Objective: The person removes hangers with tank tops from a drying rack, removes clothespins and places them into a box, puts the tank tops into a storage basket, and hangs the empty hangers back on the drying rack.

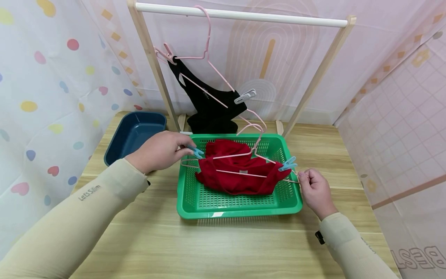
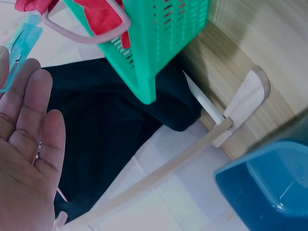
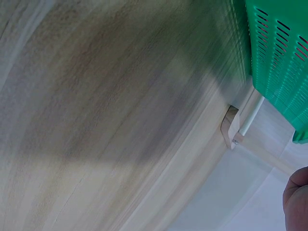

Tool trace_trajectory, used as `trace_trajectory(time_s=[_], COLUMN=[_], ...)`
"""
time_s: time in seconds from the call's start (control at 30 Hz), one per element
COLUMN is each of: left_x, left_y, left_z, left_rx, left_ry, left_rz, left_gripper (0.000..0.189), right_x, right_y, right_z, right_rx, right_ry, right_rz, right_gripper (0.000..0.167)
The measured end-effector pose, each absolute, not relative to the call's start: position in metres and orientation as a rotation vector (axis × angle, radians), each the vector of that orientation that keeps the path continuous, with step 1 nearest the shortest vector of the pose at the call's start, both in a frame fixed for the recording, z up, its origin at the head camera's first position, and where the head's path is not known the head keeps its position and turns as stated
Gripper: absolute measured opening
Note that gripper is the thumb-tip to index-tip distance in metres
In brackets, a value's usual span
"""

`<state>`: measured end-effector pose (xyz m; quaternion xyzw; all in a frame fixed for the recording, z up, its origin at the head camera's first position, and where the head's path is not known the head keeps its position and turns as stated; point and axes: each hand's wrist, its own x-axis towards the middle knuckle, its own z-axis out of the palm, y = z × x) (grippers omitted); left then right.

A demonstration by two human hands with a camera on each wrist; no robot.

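A red garment (image 1: pixel 240 182) lies with a pink hanger (image 1: pixel 240 173) in the green basket (image 1: pixel 240 212). My left hand (image 1: pixel 160 151) pinches a blue clothespin (image 1: pixel 196 151) at the garment's left shoulder; in the left wrist view this clothespin (image 2: pixel 21 48) sits between thumb and fingers. Whether its tips grip the cloth cannot be told. A second blue clothespin (image 1: pixel 287 164) is clipped at the right shoulder. With thumb and fingers, my right hand (image 1: pixel 315 192) holds the hanger's right end over the basket rim. Only part of that hand (image 3: pixel 297 202) shows in the right wrist view.
Behind the basket stands a rack with a white bar (image 1: pixel 278 17) and wooden posts. A black garment (image 1: pixel 209 97) hangs there on another pink hanger (image 1: pixel 208 38), with a grey clothespin (image 1: pixel 245 96) and a pink clothespin (image 1: pixel 168 52). A dark blue tub (image 1: pixel 120 133) is at left.
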<state>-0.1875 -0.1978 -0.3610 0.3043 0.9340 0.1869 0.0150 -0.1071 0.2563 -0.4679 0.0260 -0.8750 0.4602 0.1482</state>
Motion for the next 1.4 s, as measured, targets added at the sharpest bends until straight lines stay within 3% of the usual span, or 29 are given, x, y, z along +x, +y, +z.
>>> trace_trajectory(time_s=[0.83, 1.4], left_x=[-0.206, -0.216], left_y=[-0.261, -0.314], left_z=[-0.371, -0.391], left_rx=[0.663, 0.411], left_ry=[3.012, 2.971], left_rz=[0.535, 0.540], left_gripper=[0.015, 0.028], right_x=[-0.107, -0.105], right_y=[0.257, 0.255], right_z=[-0.469, -0.466], right_rx=[0.036, 0.020], right_ry=[-2.544, -2.547], right_rz=[1.321, 1.348], right_gripper=[0.033, 0.033])
